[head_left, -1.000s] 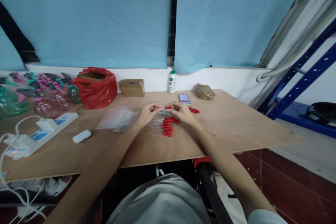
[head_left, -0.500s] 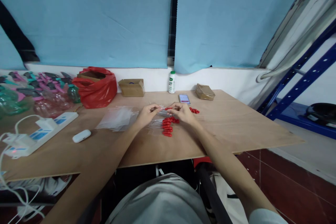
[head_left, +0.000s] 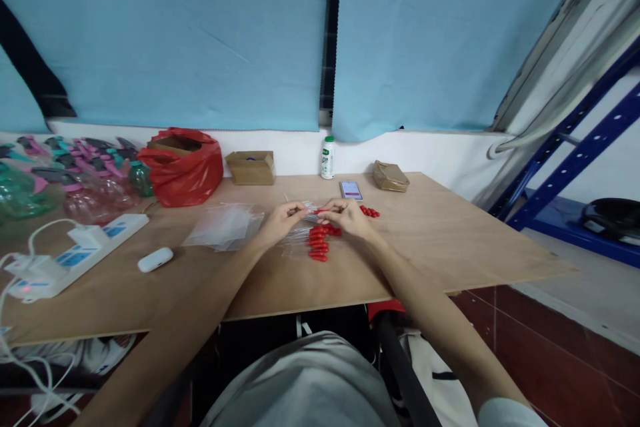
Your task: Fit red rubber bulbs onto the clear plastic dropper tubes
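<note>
My left hand and my right hand come close together above the middle of the table, both with pinched fingers. Between them is a slim red-handled tool; its red end lies at my right fingertips and its thin shaft runs to my left fingers. Its exact kind is too small to make out. Just below, several red-handled tools lie in a row, with thin pale shafts pointing left, partly over clear plastic. Another small group of red handles rests just beyond my right hand.
Clear plastic bags lie left of my hands, near a white case and a power strip. Behind stand a red bag, an open carton, a bottle, a phone and a brown package. Spray bottles crowd the left.
Both hands have shifted very slightly, with their fingertips a little lower and the red-handled tool still between them. Everything else on the table stays in place.
</note>
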A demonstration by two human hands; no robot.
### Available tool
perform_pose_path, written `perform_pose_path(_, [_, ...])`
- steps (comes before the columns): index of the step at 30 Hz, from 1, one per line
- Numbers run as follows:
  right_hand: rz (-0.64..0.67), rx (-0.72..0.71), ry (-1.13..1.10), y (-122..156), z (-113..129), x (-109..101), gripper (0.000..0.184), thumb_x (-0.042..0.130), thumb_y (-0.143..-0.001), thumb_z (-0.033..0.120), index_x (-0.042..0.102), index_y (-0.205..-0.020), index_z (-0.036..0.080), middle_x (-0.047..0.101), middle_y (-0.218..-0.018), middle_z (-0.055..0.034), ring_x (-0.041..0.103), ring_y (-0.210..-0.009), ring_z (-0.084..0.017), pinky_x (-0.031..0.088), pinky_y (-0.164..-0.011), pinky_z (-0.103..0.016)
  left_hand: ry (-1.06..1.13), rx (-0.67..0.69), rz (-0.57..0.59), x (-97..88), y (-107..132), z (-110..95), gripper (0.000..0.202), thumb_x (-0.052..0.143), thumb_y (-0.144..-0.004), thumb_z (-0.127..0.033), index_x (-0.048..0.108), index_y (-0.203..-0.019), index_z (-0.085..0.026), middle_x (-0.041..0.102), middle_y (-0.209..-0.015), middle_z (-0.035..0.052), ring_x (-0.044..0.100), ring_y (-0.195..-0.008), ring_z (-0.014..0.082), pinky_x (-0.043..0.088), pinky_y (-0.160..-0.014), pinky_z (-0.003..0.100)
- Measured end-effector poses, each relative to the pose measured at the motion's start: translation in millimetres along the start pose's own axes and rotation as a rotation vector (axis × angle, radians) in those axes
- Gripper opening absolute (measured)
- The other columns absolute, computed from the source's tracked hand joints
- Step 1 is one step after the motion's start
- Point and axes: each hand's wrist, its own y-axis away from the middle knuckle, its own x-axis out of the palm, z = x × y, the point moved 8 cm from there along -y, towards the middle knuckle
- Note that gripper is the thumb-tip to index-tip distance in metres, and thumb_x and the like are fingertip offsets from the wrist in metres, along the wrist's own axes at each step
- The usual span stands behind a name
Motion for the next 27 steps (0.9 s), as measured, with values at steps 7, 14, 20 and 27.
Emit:
perform_pose_path(7, [0.010,-0.003,-0.029,1.5,4.0,4.7,0.034,0.082,-0.076,0.046,0.073,-0.086,0.015,0.078,-0.083,-0.0091,0.076,-0.079,-0.023,0.062,-0.075,-0.034,0.067,-0.020,0.009,5.5,2.4,-5.0,0.036,0.063,-0.090,-0.051,0.071,-0.088,-0.016,0.071,-0.090,0.0038,0.062,-0.086,0.0187,0.046,-0.084,0.029])
perform_pose_path(14, [-0.009,-0.053,0.038,-1.4,3.8,0.0,0.033,0.081,-0.078,0.046,0.074,-0.088,0.015,0.078,-0.083,-0.0088,0.075,-0.077,-0.022,0.062,-0.075,-0.034,0.024,-0.019,-0.060,-2.5,-3.4,0.9,0.038,0.068,-0.086,-0.054,0.073,-0.088,-0.017,0.072,-0.087,0.0036,0.063,-0.082,0.0189,0.047,-0.080,0.028])
perform_pose_path(20, [0.021,0.001,-0.115,-6.3,-6.6,-0.6,0.038,0.083,-0.075,0.049,0.072,-0.090,0.015,0.077,-0.082,-0.0076,0.076,-0.077,-0.022,0.063,-0.075,-0.035,0.097,-0.004,-0.053,-0.6,-6.4,3.6,0.036,0.070,-0.085,-0.052,0.074,-0.088,-0.016,0.071,-0.089,0.0037,0.062,-0.086,0.0182,0.046,-0.083,0.028])
perform_pose_path(27, [0.068,0.013,-0.045,-5.1,-7.3,-0.4,0.037,0.081,-0.077,0.049,0.072,-0.090,0.015,0.076,-0.075,-0.0058,0.072,-0.067,-0.018,0.058,-0.067,-0.029,0.097,0.000,0.021,4.2,-6.1,4.7,0.038,0.069,-0.085,-0.054,0.074,-0.090,-0.016,0.073,-0.091,0.0055,0.063,-0.085,0.0195,0.047,-0.082,0.029])
